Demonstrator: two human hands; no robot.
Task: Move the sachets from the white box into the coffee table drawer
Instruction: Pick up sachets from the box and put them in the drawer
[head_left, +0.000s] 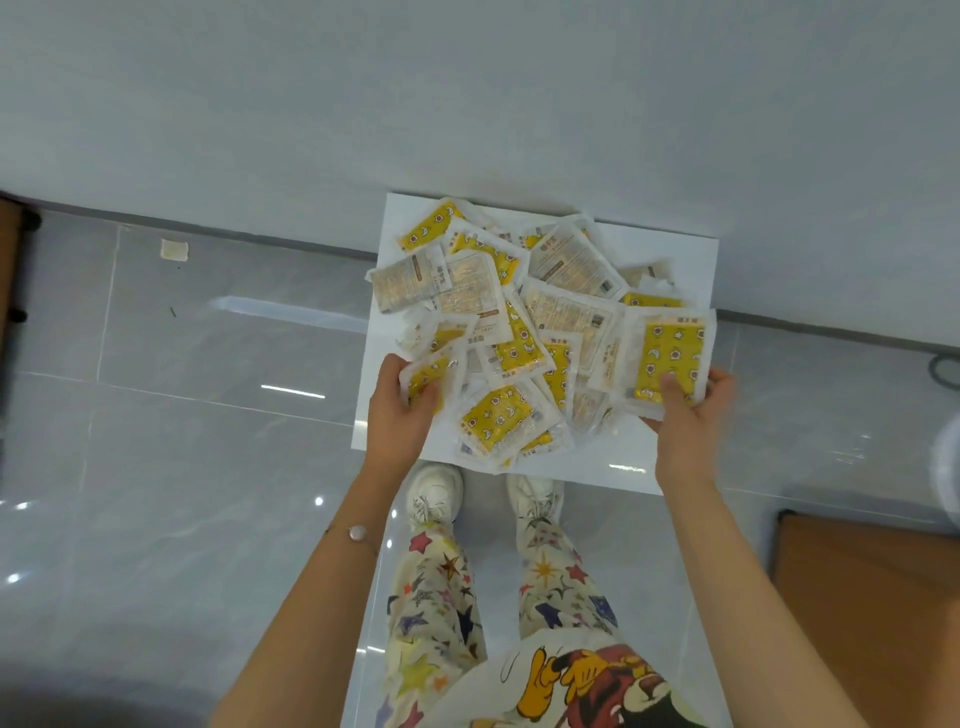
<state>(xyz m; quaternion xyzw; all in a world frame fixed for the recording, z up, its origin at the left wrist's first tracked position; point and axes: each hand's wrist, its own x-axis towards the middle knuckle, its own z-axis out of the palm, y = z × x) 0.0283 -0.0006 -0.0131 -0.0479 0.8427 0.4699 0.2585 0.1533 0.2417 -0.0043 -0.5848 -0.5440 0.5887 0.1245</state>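
White box (670, 260), one: heaped with some twenty overlapping yellow-and-clear sachets (519, 332), exact count unclear. Left hand (402, 410), right hand (685, 421): fingers each pinching an edge sachet. White shoes (436, 491), two, on the tiled floor (208, 441).

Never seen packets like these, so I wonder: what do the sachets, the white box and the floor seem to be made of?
Sachets: likely thin plastic film; shiny, crinkled, with clear sealed edges round the yellow print. White box: probably card or thin board, matt and flat with crisp edges; cannot be sure. Floor: polished grey tile, with grout lines and sharp lamp reflections.
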